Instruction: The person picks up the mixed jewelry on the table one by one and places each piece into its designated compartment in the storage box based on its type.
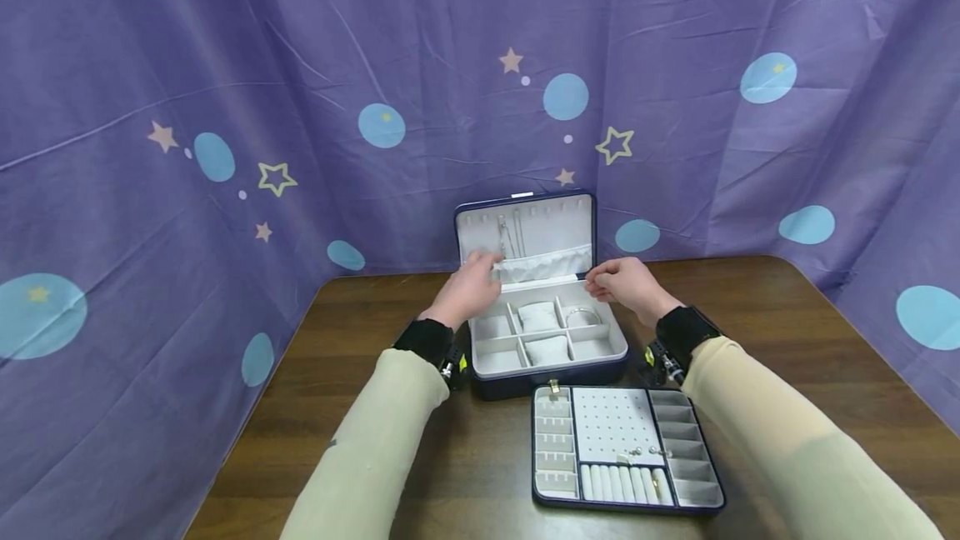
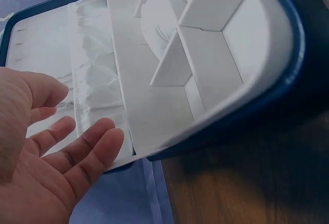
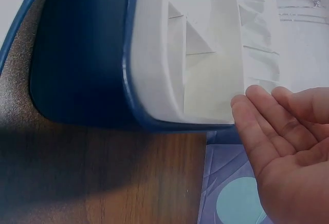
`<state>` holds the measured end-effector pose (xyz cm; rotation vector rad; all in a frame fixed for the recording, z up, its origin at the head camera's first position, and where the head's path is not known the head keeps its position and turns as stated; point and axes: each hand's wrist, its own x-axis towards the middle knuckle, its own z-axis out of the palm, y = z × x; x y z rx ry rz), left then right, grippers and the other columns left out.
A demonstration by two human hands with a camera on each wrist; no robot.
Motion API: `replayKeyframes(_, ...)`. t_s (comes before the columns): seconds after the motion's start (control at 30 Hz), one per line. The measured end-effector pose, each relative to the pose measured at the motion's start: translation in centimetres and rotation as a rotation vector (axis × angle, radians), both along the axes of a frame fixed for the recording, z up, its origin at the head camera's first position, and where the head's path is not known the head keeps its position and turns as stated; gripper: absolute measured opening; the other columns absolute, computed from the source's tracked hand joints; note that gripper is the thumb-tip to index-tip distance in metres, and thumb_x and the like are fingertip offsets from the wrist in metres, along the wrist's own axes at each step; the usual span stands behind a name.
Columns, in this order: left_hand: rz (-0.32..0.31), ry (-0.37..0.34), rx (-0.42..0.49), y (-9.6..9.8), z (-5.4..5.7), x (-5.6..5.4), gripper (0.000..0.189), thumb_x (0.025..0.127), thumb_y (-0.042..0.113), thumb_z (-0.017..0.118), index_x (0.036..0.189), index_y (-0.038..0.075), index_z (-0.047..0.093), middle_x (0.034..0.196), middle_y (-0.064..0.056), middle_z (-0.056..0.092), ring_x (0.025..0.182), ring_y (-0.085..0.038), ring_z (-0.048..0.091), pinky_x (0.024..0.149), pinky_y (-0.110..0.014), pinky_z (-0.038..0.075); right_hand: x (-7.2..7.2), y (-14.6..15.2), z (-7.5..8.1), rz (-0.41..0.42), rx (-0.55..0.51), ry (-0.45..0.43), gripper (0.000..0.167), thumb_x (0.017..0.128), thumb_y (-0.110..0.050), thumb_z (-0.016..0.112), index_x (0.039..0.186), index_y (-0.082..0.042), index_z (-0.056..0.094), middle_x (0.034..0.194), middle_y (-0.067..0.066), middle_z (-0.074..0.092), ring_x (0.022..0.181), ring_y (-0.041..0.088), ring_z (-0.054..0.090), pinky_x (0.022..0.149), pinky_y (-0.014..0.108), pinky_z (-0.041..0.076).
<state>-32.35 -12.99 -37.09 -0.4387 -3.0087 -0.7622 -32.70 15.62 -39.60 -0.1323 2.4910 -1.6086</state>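
Observation:
A dark blue jewelry box (image 1: 517, 382) stands with its white-lined lid (image 1: 480, 232) raised at the back. Thin chain necklaces (image 1: 519, 233) hang inside that lid, above a gathered fabric pocket (image 1: 551, 263). Two white cushions (image 1: 537, 317) and a bracelet (image 1: 582, 312) lie in the divided compartments. My left hand (image 1: 468, 288) is at the box's left side near the lid, its fingers loosely bent and holding nothing in the left wrist view. On the other side, my right hand (image 3: 290, 136) has its fingertips at the back right corner by the hinge, with nothing between them.
In front of the box lies a removable tray (image 1: 611, 419) with side slots, a perforated panel, ring rolls (image 1: 622, 483) and small earrings (image 1: 636, 452). The wooden table (image 1: 330, 407) backs onto a purple curtain (image 1: 450, 40) with stars and dots.

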Motion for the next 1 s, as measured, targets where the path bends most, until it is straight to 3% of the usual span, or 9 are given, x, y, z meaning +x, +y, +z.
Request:
replayKeyframes(0.2, -0.033, 0.043, -0.019, -0.7, 0.0, 0.3, 0.044, 0.103, 0.016, 0.052, 0.147, 0.011, 0.052, 0.145, -0.011, 0.050, 0.131, -0.027, 0.053, 0.106, -0.045, 0.045, 0.3, 0.1, -0.2, 0.011, 0.003, 0.016, 0.032, 0.106, -0.007, 0.045, 0.125, 0.013, 0.062, 0.120, 0.029, 0.067, 0.112, 0.041, 0.065, 0.098, 0.046, 0.054)
replayKeyframes(0.37, -0.040, 0.055, -0.029, -0.8, 0.2, 1.0, 0.039, 0.103, 0.015, 0.053, 0.141, 0.009, 0.058, 0.125, -0.009, 0.063, 0.108, -0.023, 0.061, 0.089, -0.040, 0.051, 0.6, 0.3, -0.3, 0.017, -0.016, 0.032, 0.032, 0.105, -0.005, 0.046, 0.127, 0.014, 0.060, 0.113, 0.029, 0.070, 0.103, 0.039, 0.069, 0.094, 0.046, 0.056)
replayKeyframes(0.53, -0.043, 0.015, -0.017, -0.5, 0.6, 2.4, 0.033, 0.104, 0.018, 0.053, 0.135, 0.010, 0.061, 0.109, -0.005, 0.068, 0.086, -0.020, 0.061, 0.072, -0.035, 0.051, 0.9, 0.9, -0.4, 0.021, -0.012, 0.050, 0.033, 0.104, -0.005, 0.046, 0.127, 0.014, 0.060, 0.104, 0.024, 0.072, 0.096, 0.034, 0.071, 0.089, 0.044, 0.058)
replayKeyframes(0.77, -0.099, -0.007, -0.019, -0.2, 0.8, 4.5, 0.022, 0.104, 0.020, 0.053, 0.123, 0.012, 0.062, 0.095, -0.002, 0.066, 0.074, -0.016, 0.059, 0.065, -0.032, 0.048, 1.4, 2.3, -0.3, 0.045, 0.059, 0.075, 0.032, 0.104, -0.007, 0.049, 0.126, 0.012, 0.061, 0.090, 0.018, 0.071, 0.081, 0.025, 0.069, 0.076, 0.037, 0.058)
replayKeyframes(1.0, -0.135, -0.022, -0.021, 0.1, 0.7, 6.5, 0.015, 0.101, 0.022, 0.057, 0.113, 0.014, 0.063, 0.086, 0.001, 0.064, 0.069, -0.014, 0.058, 0.064, -0.031, 0.047, 2.2, 3.5, 0.1, 0.080, 0.144, 0.059, 0.028, 0.104, -0.012, 0.055, 0.121, 0.007, 0.066, 0.083, 0.014, 0.069, 0.078, 0.024, 0.067, 0.069, 0.034, 0.056)
